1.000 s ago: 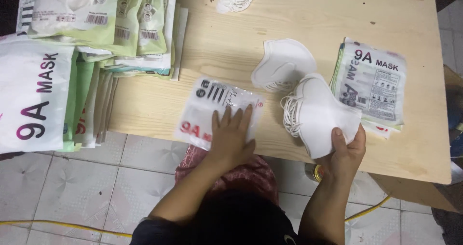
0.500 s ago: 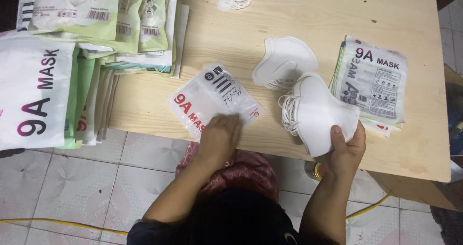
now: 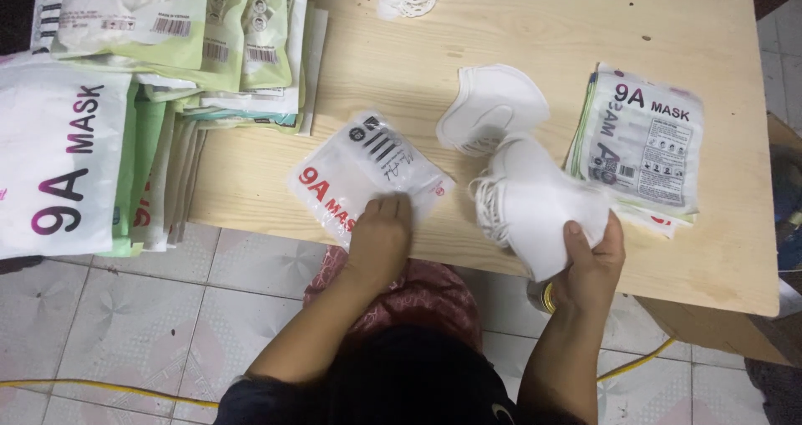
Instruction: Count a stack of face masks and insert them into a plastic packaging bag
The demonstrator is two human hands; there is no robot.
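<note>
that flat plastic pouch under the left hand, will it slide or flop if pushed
Probably slides easily: the pouch looks glossy and lies flat on the smooth wooden table. Likely floppy and light, since it is thin film and looks empty. The left hand presses its near edge, which should pin it.

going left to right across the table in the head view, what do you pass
Heap of packed mask bags → flat printed pouch under the left hand → single white mask → bundle of white masks in the right hand → stack of empty pouches.
</note>
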